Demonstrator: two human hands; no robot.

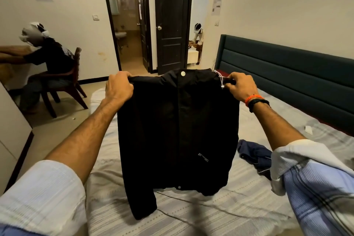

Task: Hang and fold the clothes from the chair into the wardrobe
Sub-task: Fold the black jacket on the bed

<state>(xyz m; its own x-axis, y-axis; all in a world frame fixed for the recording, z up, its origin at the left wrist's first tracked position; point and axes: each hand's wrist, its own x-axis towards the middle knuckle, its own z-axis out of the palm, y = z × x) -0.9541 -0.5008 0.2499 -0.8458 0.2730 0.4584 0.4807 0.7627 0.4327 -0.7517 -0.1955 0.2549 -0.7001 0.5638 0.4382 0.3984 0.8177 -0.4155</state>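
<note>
A black jacket (pixel 178 132) with white snap buttons hangs spread in front of me, above the bed. My left hand (pixel 118 87) grips its left shoulder and my right hand (pixel 241 87) grips its right shoulder, near a white drawstring. One sleeve dangles down to the bedsheet at the lower left of the jacket. A dark blue garment (pixel 254 157) lies crumpled on the bed to the right, partly hidden by my right sleeve.
The bed (pixel 220 214) has a grey striped sheet and a dark green headboard (pixel 287 74) on the right. A person sits on a wooden chair (pixel 70 84) at the left. A white cabinet (pixel 11 130) edges the left. Open doorways stand behind; another person stands beyond one.
</note>
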